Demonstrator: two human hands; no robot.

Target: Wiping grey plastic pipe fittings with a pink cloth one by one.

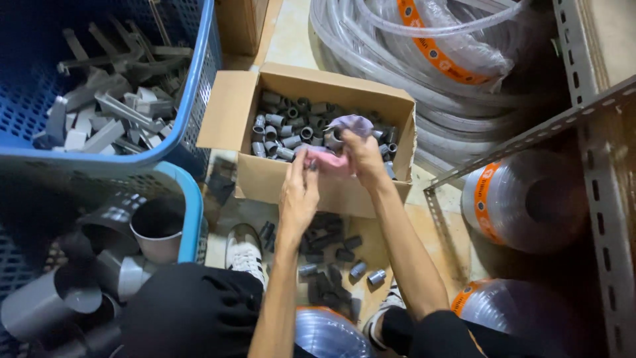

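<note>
Hands, left (299, 192) and right (361, 156), pinch a pink cloth (328, 159) over a cardboard box (265, 179) of grey fittings (285, 129)

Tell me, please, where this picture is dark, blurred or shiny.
Head view: the cardboard box and both hands are well lit; the left hand and right hand look slightly motion-blurred around a pink cloth; glare streaks the clear hose coils; the lower corners are dark.

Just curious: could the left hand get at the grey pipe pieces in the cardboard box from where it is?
Probably yes: the left hand hovers at the open box, nothing covering the pipe pieces.
</note>
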